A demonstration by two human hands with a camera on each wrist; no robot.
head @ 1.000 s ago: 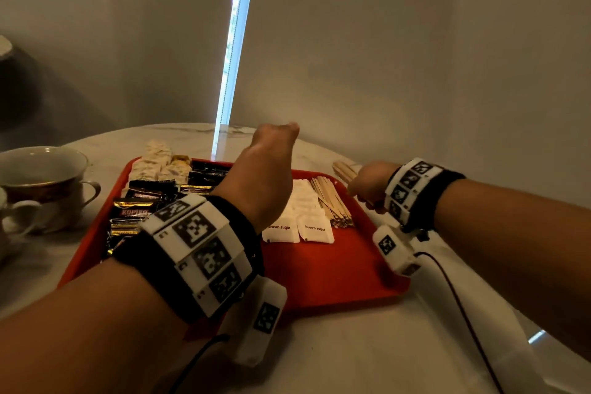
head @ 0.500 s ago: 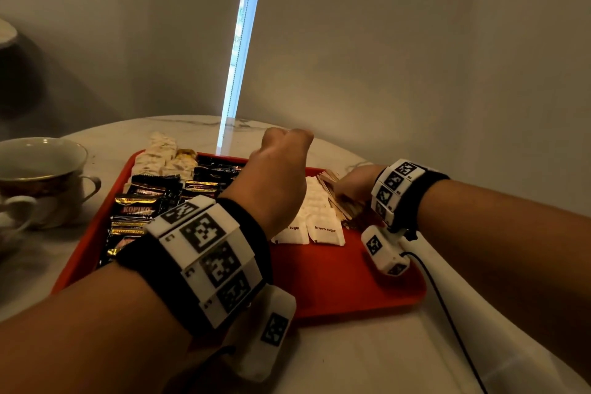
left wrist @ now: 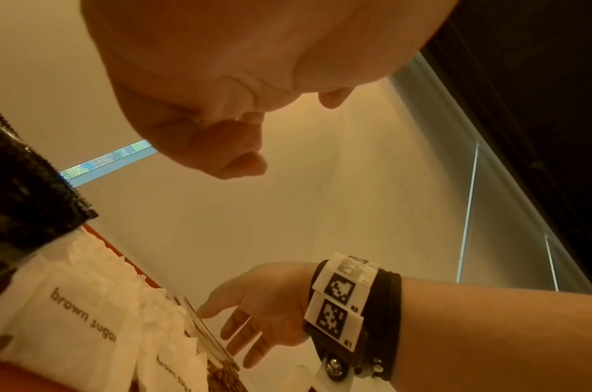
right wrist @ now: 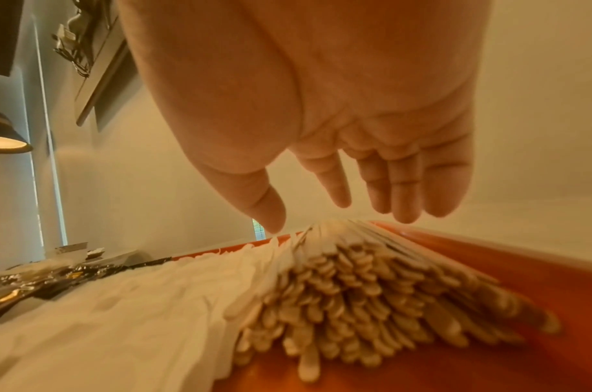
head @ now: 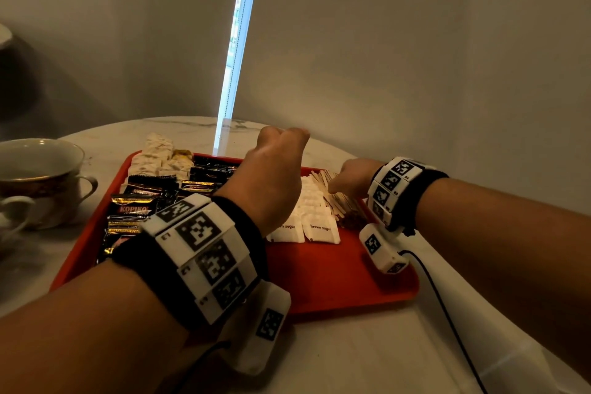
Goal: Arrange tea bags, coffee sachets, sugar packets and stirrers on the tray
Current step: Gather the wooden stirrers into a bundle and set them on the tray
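Fanning flat wooden stirrers (right wrist: 372, 281), right hand (right wrist: 321, 119) outspread.

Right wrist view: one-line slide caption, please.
Open right hand hovering over the wooden stirrers piled beside white sugar packets on the red tray.

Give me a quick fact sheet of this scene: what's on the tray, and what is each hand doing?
tray: red tray on a pale table
left side: dark coffee sachets, pale tea bags behind them
middle: white brown sugar packets
right side: wooden stirrers in a pile
left hand: curled in a fist above the tray, holding nothing
right hand: open, fingers spread over the stirrers
off tray: cup to the left
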